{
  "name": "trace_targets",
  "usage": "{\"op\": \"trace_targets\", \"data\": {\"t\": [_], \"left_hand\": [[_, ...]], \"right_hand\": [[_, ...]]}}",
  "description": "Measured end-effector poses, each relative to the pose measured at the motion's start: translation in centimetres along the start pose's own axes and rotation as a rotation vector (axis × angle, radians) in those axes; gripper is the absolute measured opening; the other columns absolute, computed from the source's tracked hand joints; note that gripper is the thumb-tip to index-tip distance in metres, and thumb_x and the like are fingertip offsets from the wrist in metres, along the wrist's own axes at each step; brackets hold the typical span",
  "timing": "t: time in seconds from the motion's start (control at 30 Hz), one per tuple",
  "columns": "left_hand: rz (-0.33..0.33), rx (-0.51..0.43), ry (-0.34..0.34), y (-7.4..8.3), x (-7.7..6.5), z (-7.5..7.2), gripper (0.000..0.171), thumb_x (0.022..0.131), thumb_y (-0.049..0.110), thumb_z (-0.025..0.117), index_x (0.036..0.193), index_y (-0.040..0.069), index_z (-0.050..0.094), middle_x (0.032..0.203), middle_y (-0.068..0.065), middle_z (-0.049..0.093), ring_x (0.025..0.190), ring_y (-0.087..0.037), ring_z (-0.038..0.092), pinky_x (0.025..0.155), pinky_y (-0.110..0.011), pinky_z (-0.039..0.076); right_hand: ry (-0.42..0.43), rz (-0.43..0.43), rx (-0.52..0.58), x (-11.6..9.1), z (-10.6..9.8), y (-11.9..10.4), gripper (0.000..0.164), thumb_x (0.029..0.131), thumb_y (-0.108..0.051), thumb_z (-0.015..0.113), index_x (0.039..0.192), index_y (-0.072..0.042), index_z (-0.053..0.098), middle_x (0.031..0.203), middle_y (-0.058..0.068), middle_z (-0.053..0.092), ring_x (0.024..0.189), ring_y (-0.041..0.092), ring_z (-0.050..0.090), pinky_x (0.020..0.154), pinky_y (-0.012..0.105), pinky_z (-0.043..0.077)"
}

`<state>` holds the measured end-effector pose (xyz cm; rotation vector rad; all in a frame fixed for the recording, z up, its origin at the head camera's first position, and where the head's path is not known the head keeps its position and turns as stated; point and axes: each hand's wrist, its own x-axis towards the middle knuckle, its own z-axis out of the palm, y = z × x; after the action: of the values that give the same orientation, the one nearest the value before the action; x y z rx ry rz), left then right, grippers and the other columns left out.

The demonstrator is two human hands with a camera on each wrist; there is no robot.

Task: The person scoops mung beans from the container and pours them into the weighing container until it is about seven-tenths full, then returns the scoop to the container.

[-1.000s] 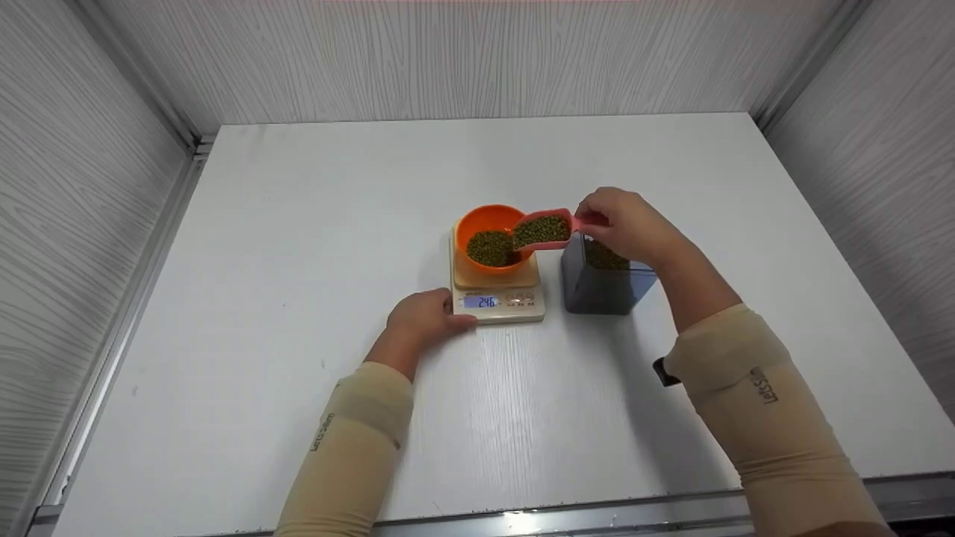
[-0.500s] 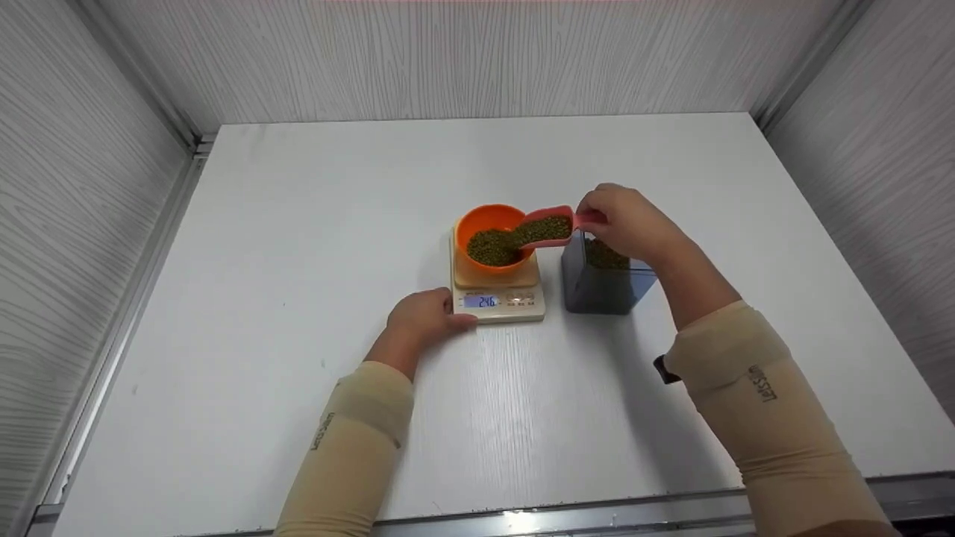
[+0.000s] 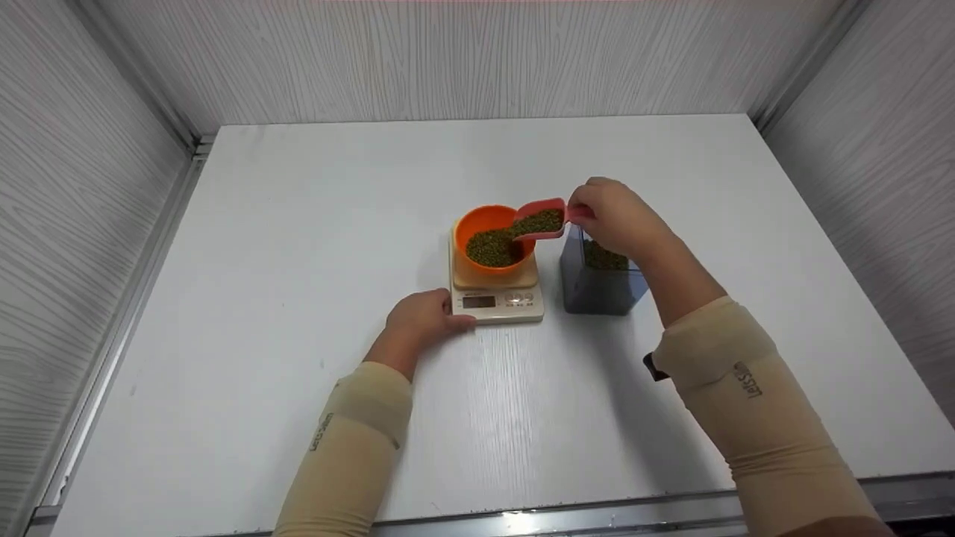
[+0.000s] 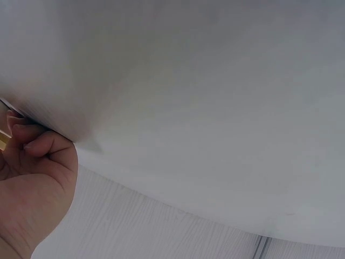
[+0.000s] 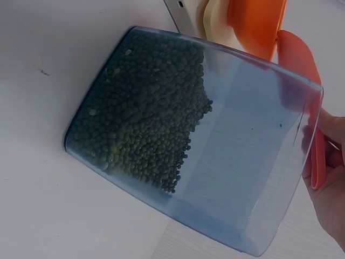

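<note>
I tip a scoop of green beans over the orange bowl, under sleeves lettered "LetsSlim".
The writing runs along my right sleeve and my left sleeve; on the kitchen scale the display is dark, and the print by the buttons is too small to read. My right hand pinches the handle of the pink scoop, its load sloping toward the lip above the bowl, which sits on the scale with a heap of beans inside. My left hand grips the scale's near left corner. Just right of the scale, the see-through bluish container stands upright, roughly half full of the same beans.
</note>
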<state>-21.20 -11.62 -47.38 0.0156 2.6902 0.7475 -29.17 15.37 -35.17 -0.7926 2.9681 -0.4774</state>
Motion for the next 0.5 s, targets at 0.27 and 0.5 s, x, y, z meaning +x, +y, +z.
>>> {"op": "trace_targets", "data": {"t": [0.27,0.5], "left_hand": [[0.002,-0.010,0.002,0.0,0.0,0.1,0.052,0.074,0.057,0.065,0.105,0.015,0.060,0.090,-0.002,0.060,0.086,-0.021,0.051,0.084,-0.038,0.042],[0.002,-0.005,0.011,0.0,-0.1,0.1,0.049,0.074,0.056,0.065,0.101,0.015,0.059,0.085,-0.003,0.058,0.083,-0.021,0.050,0.080,-0.037,0.042]], "right_hand": [[-0.015,0.042,-0.050,0.4,-0.1,-1.1,0.014,0.089,-0.011,0.056,0.100,-0.004,0.061,0.092,0.010,0.054,0.088,0.024,0.049,0.080,0.039,0.046],[-0.029,0.049,-0.041,0.8,0.1,-2.2,0.015,0.089,-0.011,0.056,0.102,-0.005,0.061,0.093,0.010,0.054,0.089,0.024,0.048,0.082,0.038,0.046]]}}
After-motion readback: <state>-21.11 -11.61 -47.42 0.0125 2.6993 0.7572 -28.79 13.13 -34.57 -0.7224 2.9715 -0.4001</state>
